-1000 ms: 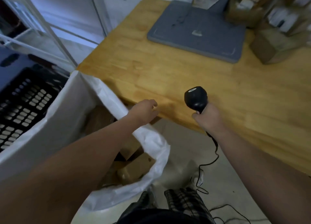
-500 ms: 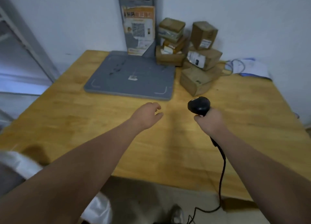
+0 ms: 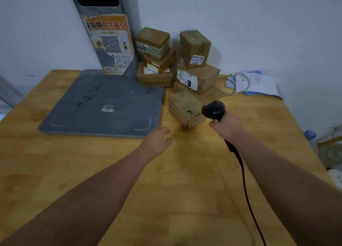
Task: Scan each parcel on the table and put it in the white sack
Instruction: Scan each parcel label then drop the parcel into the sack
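Several brown cardboard parcels [image 3: 196,77] are stacked against the wall at the back of the wooden table [image 3: 185,190]. The nearest parcel [image 3: 182,107] sits alone in front of the pile. My right hand [image 3: 226,127] grips a black corded barcode scanner [image 3: 212,109], its head just right of that nearest parcel. My left hand [image 3: 157,141] hovers empty over the table with relaxed fingers, a little in front and left of the nearest parcel. The white sack is out of view.
A grey weighing platform [image 3: 103,105] lies at the table's back left, with an upright post carrying an orange QR poster [image 3: 111,44]. Papers and a cable [image 3: 253,82] lie at the back right. A plastic bottle [image 3: 310,135] stands beyond the table's right edge.
My view swung from the sack up to the table. Both hands moved forward toward the parcel pile, the scanner still in my right hand.
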`<state>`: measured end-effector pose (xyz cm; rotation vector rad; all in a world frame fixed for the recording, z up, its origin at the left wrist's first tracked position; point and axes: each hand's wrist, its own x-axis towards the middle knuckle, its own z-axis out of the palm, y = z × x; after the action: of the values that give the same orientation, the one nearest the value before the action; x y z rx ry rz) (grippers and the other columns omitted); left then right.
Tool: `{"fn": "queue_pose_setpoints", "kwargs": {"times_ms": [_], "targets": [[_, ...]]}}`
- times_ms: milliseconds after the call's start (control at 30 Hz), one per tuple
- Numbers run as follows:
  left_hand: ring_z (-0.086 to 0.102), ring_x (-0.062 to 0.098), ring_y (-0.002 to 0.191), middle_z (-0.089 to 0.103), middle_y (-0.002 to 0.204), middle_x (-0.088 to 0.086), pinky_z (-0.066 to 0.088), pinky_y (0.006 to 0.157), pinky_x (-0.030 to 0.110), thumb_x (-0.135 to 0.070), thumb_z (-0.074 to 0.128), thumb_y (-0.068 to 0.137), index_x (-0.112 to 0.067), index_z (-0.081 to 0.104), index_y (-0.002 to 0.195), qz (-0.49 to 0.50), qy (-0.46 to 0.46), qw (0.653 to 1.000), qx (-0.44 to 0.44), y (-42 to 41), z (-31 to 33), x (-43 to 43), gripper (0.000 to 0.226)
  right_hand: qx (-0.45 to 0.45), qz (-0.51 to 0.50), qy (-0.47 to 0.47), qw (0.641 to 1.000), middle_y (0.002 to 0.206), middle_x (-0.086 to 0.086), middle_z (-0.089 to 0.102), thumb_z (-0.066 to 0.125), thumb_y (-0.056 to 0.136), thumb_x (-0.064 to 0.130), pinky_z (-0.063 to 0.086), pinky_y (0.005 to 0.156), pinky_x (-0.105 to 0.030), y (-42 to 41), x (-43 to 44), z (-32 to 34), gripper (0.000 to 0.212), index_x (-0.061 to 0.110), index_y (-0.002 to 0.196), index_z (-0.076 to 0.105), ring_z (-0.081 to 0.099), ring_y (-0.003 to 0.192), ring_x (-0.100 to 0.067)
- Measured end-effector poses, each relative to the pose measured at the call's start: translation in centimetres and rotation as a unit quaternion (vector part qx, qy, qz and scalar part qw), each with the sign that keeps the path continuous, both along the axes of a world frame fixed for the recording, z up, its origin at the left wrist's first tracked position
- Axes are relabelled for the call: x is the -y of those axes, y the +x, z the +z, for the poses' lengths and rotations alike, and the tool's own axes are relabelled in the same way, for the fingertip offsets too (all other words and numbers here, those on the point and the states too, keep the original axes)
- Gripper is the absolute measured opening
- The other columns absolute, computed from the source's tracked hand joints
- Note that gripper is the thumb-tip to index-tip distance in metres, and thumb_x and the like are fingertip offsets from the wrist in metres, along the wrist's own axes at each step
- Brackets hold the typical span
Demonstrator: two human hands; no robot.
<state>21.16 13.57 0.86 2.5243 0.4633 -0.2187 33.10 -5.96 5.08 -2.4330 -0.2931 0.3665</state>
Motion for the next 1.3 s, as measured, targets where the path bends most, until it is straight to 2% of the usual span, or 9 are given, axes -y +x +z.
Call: {"fn": "queue_pose_setpoints", "kwargs": {"times_ms": [333, 467, 567, 767, 900, 1033, 1133, 1200, 1300], "targets": [[0.005, 0.03, 0.148, -0.011, 0.161, 0.008, 0.019, 0.117, 0.043, -0.047, 0.045, 0.098, -0.026, 0.005, 0.155, 0.013, -0.081, 0.996, -0.023, 11.3, -2.9, -1.5, 0.072, -0.144, -0.061, 0.141, 0.978, 0.067, -0.004, 0.044, 0.065, 0.086, 0.014, 0.032, 0.056, -0.029, 8.9, -5.1, -2.3, 0.015, 0.012, 0.076, 0.054, 0.044, 0.063, -0.017], [0.025, 0.027, 0.144, 0.014, 0.16, 0.01, 0.027, 0.113, 0.035, -0.04, 0.035, 0.102, -0.013, 0.01, 0.155, 0.027, -0.108, 0.994, 0.004, 13.0, -4.1, -1.4, 0.065, -0.166, -0.063, 0.223, 0.959, 0.071, -0.008, 0.045, 0.063, 0.086, 0.005, 0.034, 0.062, -0.029, 9.1, -5.3, -4.4, 0.009, 0.007, 0.08, 0.055, 0.045, 0.066, -0.017], [0.042, 0.027, 0.134, 0.042, 0.147, 0.008, 0.036, 0.109, 0.035, -0.067, 0.045, 0.087, -0.011, 0.028, 0.15, 0.15, -0.206, 0.966, 0.046, 13.0, -4.1, -1.4, 0.086, -0.196, -0.075, 0.344, 0.915, 0.091, -0.007, 0.067, 0.059, 0.089, 0.002, 0.045, 0.071, -0.022, 7.9, -5.0, -5.6, 0.01, 0.004, 0.089, 0.068, 0.064, 0.081, -0.01], [0.03, 0.03, 0.14, 0.019, 0.157, 0.005, 0.039, 0.108, 0.047, -0.083, 0.068, 0.044, -0.024, 0.003, 0.155, 0.305, -0.314, 0.898, -0.05, 11.3, -3.5, -1.1, 0.141, -0.177, -0.068, 0.412, 0.891, 0.087, -0.003, 0.07, 0.061, 0.087, -0.002, 0.051, 0.087, -0.033, 3.9, -5.6, -6.6, 0.014, 0.009, 0.083, 0.069, 0.067, 0.093, -0.017], [0.052, 0.019, 0.117, 0.042, 0.14, -0.004, 0.052, 0.087, 0.039, -0.063, 0.07, 0.065, -0.035, 0.019, 0.148, 0.291, -0.436, 0.851, 0.028, 8.6, -3.2, -1.8, 0.101, -0.206, -0.128, 0.45, 0.86, 0.089, -0.006, 0.061, 0.064, 0.087, 0.0, 0.053, 0.092, -0.044, 3.2, -5.0, -6.3, 0.008, 0.006, 0.085, 0.06, 0.065, 0.096, -0.023], [0.053, 0.018, 0.119, 0.05, 0.137, -0.002, 0.051, 0.09, 0.041, -0.048, 0.065, 0.074, -0.029, 0.029, 0.146, 0.215, -0.567, 0.794, 0.051, 5.5, -2.6, -1.5, 0.083, -0.336, -0.168, 0.461, 0.804, 0.116, -0.011, 0.066, 0.069, 0.087, 0.015, 0.054, 0.091, -0.045, 2.8, -3.4, -6.4, 0.023, 0.006, 0.107, 0.064, 0.064, 0.107, -0.024], [0.052, 0.02, 0.124, 0.056, 0.135, 0.005, 0.045, 0.099, 0.04, -0.043, 0.052, 0.087, -0.019, 0.047, 0.138, 0.213, -0.622, 0.753, 0.021, 3.9, -2.5, -1.0, 0.057, -0.404, -0.101, 0.484, 0.77, 0.105, -0.011, 0.071, 0.066, 0.088, 0.017, 0.056, 0.086, -0.042, 0.8, -3.0, -6.6, 0.022, 0.004, 0.105, 0.063, 0.069, 0.1, -0.027], [0.052, 0.017, 0.122, 0.056, 0.136, 0.006, 0.04, 0.105, 0.036, -0.032, 0.044, 0.097, -0.017, 0.052, 0.134, 0.239, -0.561, 0.792, 0.035, 3.2, -2.4, -1.0, 0.041, -0.375, -0.096, 0.507, 0.77, 0.099, -0.012, 0.072, 0.067, 0.087, 0.007, 0.057, 0.08, -0.039, -0.5, -3.1, -6.8, 0.015, 0.004, 0.102, 0.066, 0.069, 0.097, -0.029], [0.055, 0.014, 0.113, 0.055, 0.13, 0.001, 0.044, 0.101, 0.031, -0.018, 0.047, 0.098, -0.019, 0.053, 0.132, 0.235, -0.398, 0.883, 0.081, 2.3, -1.9, -1.3, 0.035, -0.262, -0.128, 0.43, 0.854, 0.091, -0.004, 0.074, 0.073, 0.081, 0.001, 0.057, 0.086, -0.042, -1.9, -3.5, -6.9, 0.015, 0.009, 0.094, 0.069, 0.072, 0.09, -0.022]]}}
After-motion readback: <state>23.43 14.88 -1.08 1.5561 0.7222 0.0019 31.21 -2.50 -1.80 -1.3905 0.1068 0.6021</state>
